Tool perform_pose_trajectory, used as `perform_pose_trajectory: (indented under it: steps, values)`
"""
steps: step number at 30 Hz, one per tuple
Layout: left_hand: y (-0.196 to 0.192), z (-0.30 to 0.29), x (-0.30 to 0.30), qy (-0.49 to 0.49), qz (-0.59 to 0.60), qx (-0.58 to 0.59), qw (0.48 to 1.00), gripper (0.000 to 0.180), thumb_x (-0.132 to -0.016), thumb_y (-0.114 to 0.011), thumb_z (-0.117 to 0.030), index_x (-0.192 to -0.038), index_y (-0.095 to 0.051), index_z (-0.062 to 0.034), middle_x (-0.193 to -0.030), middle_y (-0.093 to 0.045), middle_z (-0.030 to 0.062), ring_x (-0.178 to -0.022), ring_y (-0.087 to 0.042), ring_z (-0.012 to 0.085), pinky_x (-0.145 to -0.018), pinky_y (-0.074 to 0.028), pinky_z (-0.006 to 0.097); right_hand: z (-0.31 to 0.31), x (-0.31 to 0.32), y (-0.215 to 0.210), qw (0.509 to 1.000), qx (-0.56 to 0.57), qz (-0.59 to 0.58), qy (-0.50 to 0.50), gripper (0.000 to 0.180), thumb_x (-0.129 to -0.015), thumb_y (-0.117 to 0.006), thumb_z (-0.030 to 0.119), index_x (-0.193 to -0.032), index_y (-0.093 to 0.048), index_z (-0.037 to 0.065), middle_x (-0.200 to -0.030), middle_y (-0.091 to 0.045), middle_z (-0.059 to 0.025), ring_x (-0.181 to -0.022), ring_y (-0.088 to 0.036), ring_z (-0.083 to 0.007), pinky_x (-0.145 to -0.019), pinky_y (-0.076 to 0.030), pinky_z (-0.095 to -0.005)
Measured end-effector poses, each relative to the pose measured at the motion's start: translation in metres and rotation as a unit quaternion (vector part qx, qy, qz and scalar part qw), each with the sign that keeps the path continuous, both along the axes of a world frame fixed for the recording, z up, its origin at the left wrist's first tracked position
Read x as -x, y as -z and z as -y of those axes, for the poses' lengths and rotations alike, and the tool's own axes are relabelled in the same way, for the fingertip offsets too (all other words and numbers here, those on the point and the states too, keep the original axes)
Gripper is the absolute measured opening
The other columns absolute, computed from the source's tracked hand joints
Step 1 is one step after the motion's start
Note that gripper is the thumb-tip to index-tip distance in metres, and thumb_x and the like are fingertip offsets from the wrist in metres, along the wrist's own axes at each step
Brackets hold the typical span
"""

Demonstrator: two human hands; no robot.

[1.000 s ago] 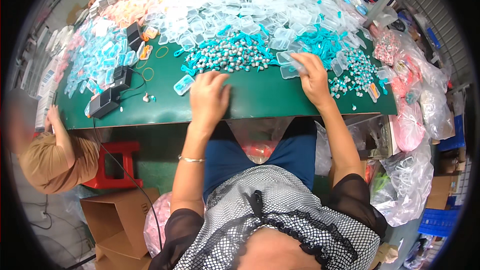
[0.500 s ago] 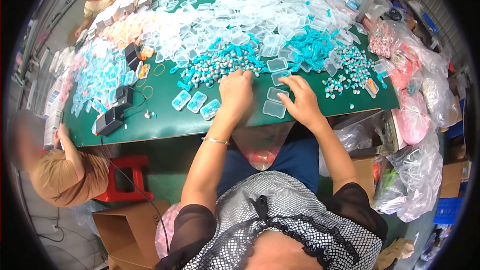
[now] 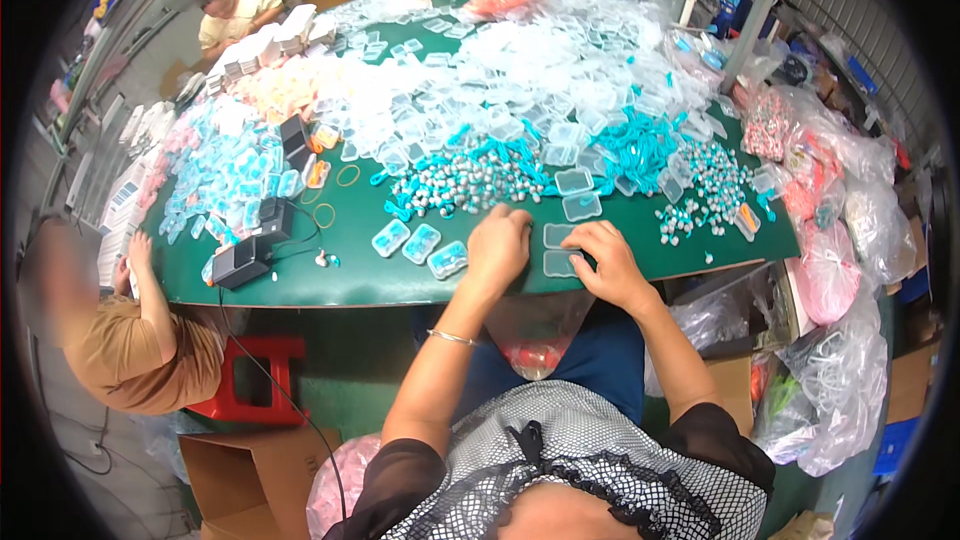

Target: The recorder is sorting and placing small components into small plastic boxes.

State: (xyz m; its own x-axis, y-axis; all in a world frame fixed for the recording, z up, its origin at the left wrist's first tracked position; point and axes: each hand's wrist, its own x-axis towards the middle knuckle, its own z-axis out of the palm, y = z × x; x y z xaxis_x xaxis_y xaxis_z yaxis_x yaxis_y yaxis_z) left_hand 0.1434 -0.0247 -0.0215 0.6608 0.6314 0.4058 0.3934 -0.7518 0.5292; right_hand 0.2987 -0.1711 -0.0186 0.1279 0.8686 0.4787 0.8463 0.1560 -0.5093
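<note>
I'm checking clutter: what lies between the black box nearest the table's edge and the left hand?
The head view shows small loose pieces, then three filled clear cases.

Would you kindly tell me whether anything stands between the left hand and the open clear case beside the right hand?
Nothing visible does: only a strip of green tabletop lies between the left hand and the open clear case.
</note>
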Motion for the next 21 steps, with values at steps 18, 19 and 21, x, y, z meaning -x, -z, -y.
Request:
perform_pose_trajectory:
  steps: [18, 19, 21]
  values:
    - [0.012, 0.016, 0.005, 0.005, 0.145, 0.047, 0.988, 0.012, -0.083, -0.065, -0.004, -0.094, -0.067, -0.0057, -0.087, -0.063, 0.0128, -0.078, -0.063, 0.034, -0.069, -0.05, 0.043, 0.001, 0.008, -0.006, 0.995, -0.082, -0.041, 0.042, 0.025, -0.081, -0.068, 0.006, -0.106, -0.066, 0.005, -0.108, -0.063, -0.0135, -0.104, -0.059, -0.0334, -0.09, -0.047, -0.0425]
    - [0.013, 0.016, 0.005, 0.004, 0.146, 0.047, 0.988, 0.012, -0.083, -0.065, -0.004, -0.094, -0.067, -0.0057, -0.087, -0.063, 0.0128, -0.078, -0.063, 0.034, -0.069, -0.05, 0.043, 0.007, 0.006, -0.009, 0.995, -0.079, -0.021, 0.062, 0.025, -0.081, -0.069, 0.006, -0.106, -0.066, 0.006, -0.107, -0.064, -0.0133, -0.102, -0.06, -0.0333, -0.089, -0.047, -0.0422]
    - [0.017, 0.016, 0.007, 0.032, 0.169, 0.07, 0.983, 0.012, -0.082, -0.066, -0.003, -0.094, -0.067, -0.0052, -0.086, -0.063, 0.0121, -0.076, -0.062, 0.0329, -0.068, -0.05, 0.042, 0.025, -0.005, -0.015, 0.986, -0.08, 0.054, 0.134, 0.023, -0.08, -0.07, 0.008, -0.102, -0.067, 0.008, -0.102, -0.064, -0.0107, -0.098, -0.061, -0.0309, -0.084, -0.046, -0.0419]
